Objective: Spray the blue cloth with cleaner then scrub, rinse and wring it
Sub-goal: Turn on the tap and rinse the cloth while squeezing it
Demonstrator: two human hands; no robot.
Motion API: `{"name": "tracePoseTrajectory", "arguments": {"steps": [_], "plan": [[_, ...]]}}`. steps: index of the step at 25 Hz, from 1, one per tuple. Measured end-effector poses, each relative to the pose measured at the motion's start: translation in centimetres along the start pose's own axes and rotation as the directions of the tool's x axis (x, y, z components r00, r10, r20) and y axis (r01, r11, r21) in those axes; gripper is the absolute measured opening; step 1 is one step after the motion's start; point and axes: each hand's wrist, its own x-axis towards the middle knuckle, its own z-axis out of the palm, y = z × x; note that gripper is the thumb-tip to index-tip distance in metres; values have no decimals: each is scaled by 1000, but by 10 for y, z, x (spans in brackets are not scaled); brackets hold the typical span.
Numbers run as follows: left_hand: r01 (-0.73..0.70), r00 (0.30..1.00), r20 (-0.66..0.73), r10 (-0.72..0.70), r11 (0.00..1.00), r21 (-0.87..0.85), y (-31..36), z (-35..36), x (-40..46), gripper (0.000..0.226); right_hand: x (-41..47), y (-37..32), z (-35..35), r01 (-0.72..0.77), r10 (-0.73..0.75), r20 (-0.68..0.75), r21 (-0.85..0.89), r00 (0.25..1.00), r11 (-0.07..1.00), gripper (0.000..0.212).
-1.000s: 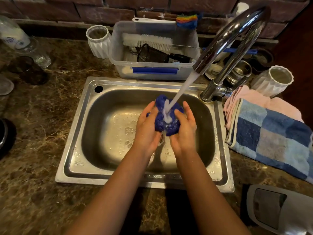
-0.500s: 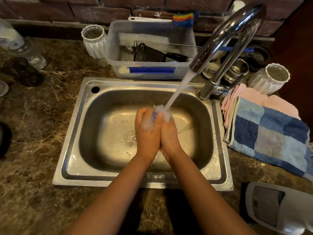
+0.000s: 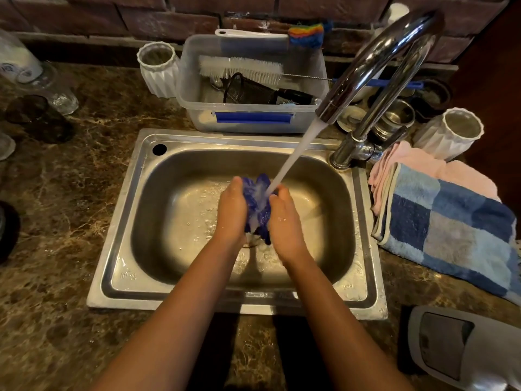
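The blue cloth (image 3: 259,204) is bunched up between my two hands over the middle of the steel sink (image 3: 118,238). My left hand (image 3: 232,210) holds it from the left and my right hand (image 3: 284,218) from the right, fingers curled round it. Water streams from the chrome tap (image 3: 375,60) and lands on the cloth between my hands. Most of the cloth is hidden by my palms; its top and bottom edges stick out.
A clear plastic tub (image 3: 251,88) with brushes stands behind the sink. White ribbed cups (image 3: 159,69) (image 3: 451,134) flank it. Folded blue checked and pink towels (image 3: 445,218) lie right of the sink. A grey device (image 3: 462,351) sits at the front right. Glassware (image 3: 42,88) stands at the left.
My hands were pressed tight together around the cloth half a second ago; now they have parted a little and the blue cloth shows between them again under the stream.
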Motion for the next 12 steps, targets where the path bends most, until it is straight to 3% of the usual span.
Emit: {"name": "tracePoseTrajectory", "arguments": {"steps": [1, 2, 4, 6, 8, 10, 12], "plan": [[113, 993, 49, -106, 981, -157, 1, -5, 0, 28, 1, -2, -8, -31, 20, 58, 187, 998, 982, 23], [201, 978, 107, -178, 941, -272, 2, -9, 0, 33, 2, -5, -15, 1, -25, 86, 264, 996, 965, 29], [276, 952, 224, -207, 898, -342, 4, -11, -3, 41, 1, -7, -20, 168, -175, 56, 121, 983, 978, 39], [251, 946, 289, -146, 895, -368, 6, -3, -10, 44, -1, -8, -9, 271, -271, 9, -107, 962, 957, 45], [117, 959, 281, -41, 958, -262, -1, 8, -22, 42, -3, -7, 4, 224, -234, -76, -121, 969, 967, 47], [-31, 982, 183, 40, 998, -53, -5, 14, -25, 39, -4, -5, 12, 225, -229, -222, -43, 948, 973, 31], [-62, 992, 114, 52, 995, 81, -4, 13, -21, 36, -2, -7, 12, 246, -232, -307, 9, 923, 969, 20]]}}
